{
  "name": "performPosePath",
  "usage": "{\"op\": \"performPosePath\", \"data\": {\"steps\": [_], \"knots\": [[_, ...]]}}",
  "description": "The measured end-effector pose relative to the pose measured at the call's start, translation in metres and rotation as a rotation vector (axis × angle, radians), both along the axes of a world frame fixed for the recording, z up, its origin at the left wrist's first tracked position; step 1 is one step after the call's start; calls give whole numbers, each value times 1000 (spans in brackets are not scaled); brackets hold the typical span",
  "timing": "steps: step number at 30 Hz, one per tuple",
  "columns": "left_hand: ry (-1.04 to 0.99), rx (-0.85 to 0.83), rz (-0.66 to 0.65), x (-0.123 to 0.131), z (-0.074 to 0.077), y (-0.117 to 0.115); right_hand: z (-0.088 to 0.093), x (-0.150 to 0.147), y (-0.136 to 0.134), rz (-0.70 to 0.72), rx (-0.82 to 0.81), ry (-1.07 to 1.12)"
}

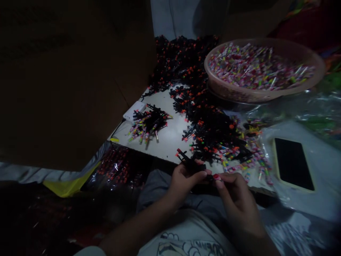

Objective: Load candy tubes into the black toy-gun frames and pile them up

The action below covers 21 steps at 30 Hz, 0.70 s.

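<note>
My left hand (186, 179) is closed round a small black plastic piece (190, 163) with orange-red tips, over the table's front edge. Close on its right, my right hand (234, 188) pinches a small red-ended piece (216, 176) between thumb and fingers, at the end of the black piece. Whether the two pieces touch is too dark to tell. Beyond my hands lies a large heap of black pieces with orange tips (213, 124). Small colourful tubes (247, 160) are scattered to the right of it.
A pink basin (266, 93) full of colourful tubes stands at the back right. A phone (294, 163) lies on plastic at the right. A small pile of black pieces with tubes (150, 122) sits beside a white box (134, 111). Cardboard (74, 85) fills the left.
</note>
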<state>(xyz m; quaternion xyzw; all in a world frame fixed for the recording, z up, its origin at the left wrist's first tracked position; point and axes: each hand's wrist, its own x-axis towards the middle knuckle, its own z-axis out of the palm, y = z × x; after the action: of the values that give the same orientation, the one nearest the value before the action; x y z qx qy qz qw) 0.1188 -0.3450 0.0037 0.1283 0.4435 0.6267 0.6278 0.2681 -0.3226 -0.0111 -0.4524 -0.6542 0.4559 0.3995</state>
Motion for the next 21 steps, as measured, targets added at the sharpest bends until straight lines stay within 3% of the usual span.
{"op": "performPosePath", "data": {"steps": [7,12,15,21], "knots": [[-42,6,-9,2,-3,-1,11,-6,-7,-28,-118,67],[-54,5,9,3,-4,-1,12,-6,-1,64,-150,131],[-38,-7,25,2,-5,1,9,-7,3,104,-104,140],[24,-46,41,0,-7,2,6,-13,-1,4,51,-11]]}}
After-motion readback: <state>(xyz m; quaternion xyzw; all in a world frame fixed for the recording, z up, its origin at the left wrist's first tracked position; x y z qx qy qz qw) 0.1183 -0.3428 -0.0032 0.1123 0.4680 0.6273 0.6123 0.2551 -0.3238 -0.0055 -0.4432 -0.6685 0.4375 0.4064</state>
